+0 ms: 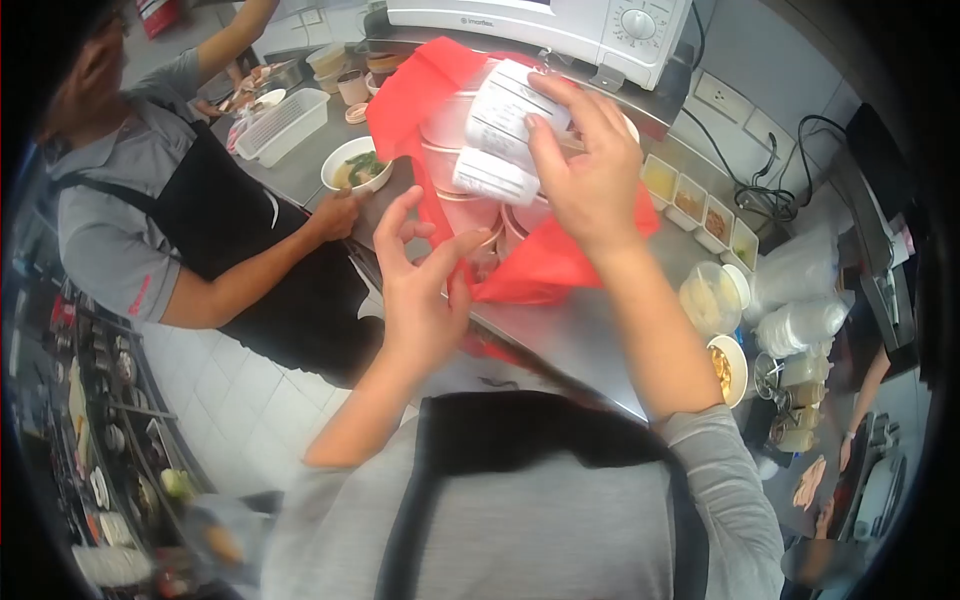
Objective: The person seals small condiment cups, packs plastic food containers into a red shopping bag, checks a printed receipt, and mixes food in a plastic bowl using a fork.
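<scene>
A red bag [413, 92] stands open on the steel counter [590, 340], with several lidded containers [465, 212] inside. Over it, my right hand [590, 160] pinches a curled white printed paper [505, 115] between thumb and fingers. A lower curl of the paper hangs over the containers. My left hand [425, 275] is at the near left side of the bag, its fingers apart and nothing held in them. Whether its fingertips touch the bag is unclear.
At the left a person in a black apron [245, 190] holds a white bowl [357, 166] of food. A white appliance [560, 35] stands behind the bag. Small food trays [690, 200], a bowl [727, 370] and stacked plastic lids [800, 325] are at the right.
</scene>
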The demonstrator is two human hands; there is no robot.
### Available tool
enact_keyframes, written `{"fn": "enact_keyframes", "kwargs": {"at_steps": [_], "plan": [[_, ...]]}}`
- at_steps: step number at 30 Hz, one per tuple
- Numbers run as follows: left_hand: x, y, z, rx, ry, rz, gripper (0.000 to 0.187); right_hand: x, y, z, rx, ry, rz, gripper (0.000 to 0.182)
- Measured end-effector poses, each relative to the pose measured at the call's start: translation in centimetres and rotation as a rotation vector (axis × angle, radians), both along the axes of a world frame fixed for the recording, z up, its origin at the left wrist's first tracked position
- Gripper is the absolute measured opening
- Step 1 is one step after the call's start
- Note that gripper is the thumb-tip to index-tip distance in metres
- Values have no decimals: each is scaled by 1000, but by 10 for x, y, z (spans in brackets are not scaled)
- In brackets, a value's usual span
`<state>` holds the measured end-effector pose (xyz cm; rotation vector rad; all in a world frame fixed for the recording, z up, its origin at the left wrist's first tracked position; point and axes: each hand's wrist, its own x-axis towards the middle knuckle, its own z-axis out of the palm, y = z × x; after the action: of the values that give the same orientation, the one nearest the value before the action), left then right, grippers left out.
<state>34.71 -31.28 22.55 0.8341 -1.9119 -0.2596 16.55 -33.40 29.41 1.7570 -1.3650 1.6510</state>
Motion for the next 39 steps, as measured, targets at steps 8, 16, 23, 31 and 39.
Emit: {"fn": "enact_keyframes", "kwargs": {"at_steps": [8,16,23,31,39], "plan": [[17,-19,22,-47,-115,-146,44,-25,-9,19,503,385,-480,58],[3,-125,95,-532,-69,26,63,-73,3,20,517,205,-386,78],[0,-163,132,184,-250,-191,87,-77,81,-73,861,-623,148,95],[-4,-184,131,471,27,-661,72,-109,77,25,316,-991,730,62],[20,-114,88,-601,-378,-398,66,-66,99,42,614,-756,839,76]]}}
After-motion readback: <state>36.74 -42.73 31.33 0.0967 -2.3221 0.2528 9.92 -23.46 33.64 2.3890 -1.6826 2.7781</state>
